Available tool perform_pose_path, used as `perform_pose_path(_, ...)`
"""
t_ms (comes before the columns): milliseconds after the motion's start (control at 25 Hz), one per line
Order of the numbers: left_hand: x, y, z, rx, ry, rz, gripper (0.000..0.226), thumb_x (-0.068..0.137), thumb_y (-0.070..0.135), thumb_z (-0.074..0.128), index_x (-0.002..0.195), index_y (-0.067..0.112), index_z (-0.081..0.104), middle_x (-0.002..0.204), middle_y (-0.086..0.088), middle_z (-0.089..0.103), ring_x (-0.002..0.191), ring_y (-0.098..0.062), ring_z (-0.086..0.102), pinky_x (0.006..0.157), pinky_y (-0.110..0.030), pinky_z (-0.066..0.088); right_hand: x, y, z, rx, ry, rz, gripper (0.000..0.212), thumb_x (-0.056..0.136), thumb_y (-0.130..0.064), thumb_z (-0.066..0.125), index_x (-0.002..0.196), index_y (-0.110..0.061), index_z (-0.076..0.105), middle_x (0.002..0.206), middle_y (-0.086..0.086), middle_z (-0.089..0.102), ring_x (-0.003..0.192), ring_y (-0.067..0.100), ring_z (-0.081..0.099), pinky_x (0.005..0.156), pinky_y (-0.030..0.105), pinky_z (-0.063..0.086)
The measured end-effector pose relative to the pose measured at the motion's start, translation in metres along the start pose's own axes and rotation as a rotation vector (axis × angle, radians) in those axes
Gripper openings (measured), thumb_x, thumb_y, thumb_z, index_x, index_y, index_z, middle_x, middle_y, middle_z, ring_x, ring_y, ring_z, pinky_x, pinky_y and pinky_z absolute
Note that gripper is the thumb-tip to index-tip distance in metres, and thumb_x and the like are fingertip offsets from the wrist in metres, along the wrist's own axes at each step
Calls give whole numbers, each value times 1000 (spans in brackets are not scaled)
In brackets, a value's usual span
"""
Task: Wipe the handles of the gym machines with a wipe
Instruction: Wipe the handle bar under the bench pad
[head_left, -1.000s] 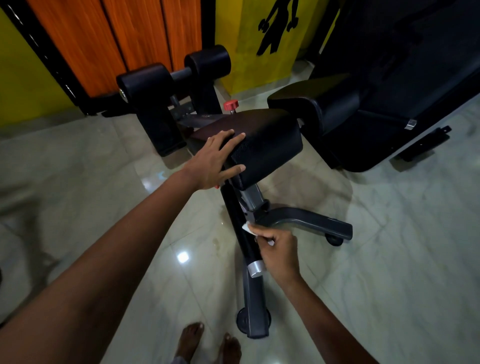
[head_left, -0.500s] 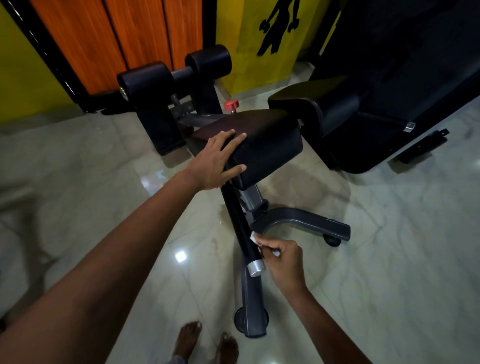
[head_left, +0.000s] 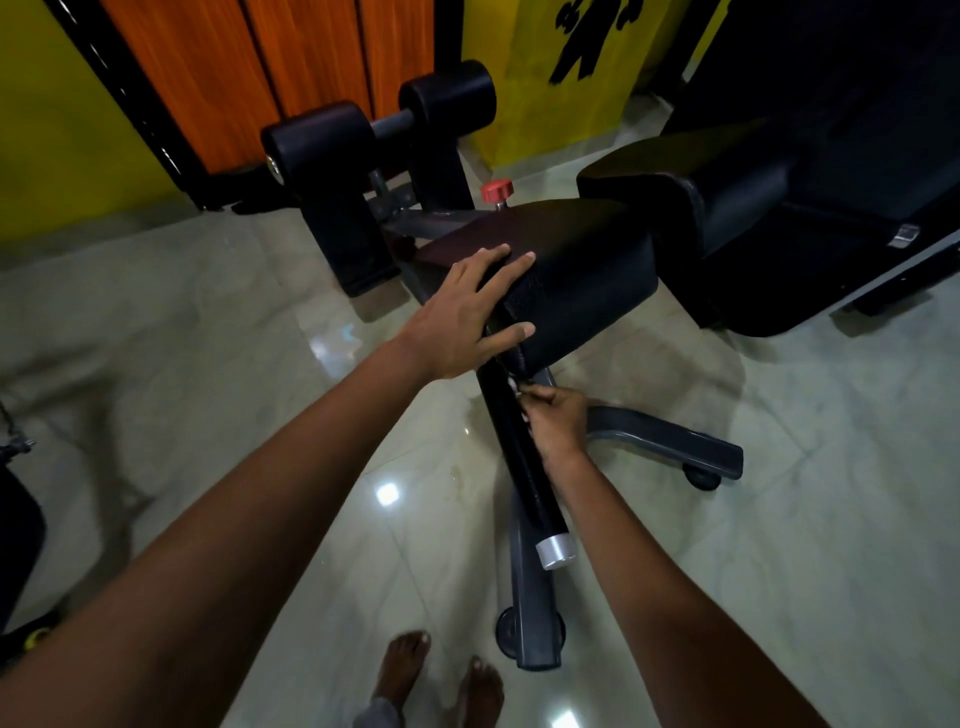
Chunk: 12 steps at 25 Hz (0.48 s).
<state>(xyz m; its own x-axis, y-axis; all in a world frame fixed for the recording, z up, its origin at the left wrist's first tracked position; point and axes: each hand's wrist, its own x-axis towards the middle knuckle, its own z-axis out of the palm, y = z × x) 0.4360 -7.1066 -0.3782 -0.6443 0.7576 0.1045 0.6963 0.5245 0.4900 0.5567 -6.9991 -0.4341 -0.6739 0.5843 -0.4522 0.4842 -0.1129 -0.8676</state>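
A black padded gym bench (head_left: 587, 275) stands in front of me. From under its near pad a black handle bar (head_left: 519, 462) slants down toward me and ends in a silver cap (head_left: 555, 552). My left hand (head_left: 467, 312) lies flat on the pad's near corner, fingers spread. My right hand (head_left: 556, 423) is closed around the top of the bar, just below the pad, pressing a small white wipe (head_left: 516, 391) against it. Only a sliver of the wipe shows.
Black roller pads (head_left: 322, 140) and a red knob (head_left: 496, 189) sit at the bench's far end. A second black padded machine (head_left: 753, 208) stands to the right. The bench's grey base leg (head_left: 670, 441) with wheels rests on glossy floor tiles. My bare feet (head_left: 441, 680) are below.
My right hand has slid with the wipe up the handle bar, from near the silver cap to just under the pad. My left hand has stayed on the pad.
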Motion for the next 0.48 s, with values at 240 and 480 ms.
perform_pose_path(240, 1, -3, -3, 45, -8, 16, 74, 92, 57, 45, 152, 29, 12, 157, -8, 15, 143, -28, 15, 113, -43, 21, -8, -5, -6, -101, -3, -145, 19, 84, 2, 60, 82, -10, 74, 72, -2, 71, 70, 14, 65, 74, 30, 55)
perform_pose_path(480, 4, -9, -8, 105, -8, 52, 76, 89, 63, 44, 151, 30, 15, 154, -9, 21, 136, -28, 27, 106, -47, 33, -45, -13, -12, -980, -87, -1114, 31, 68, 4, 74, 96, -8, 74, 103, 7, 72, 89, 14, 70, 75, 22, 56)
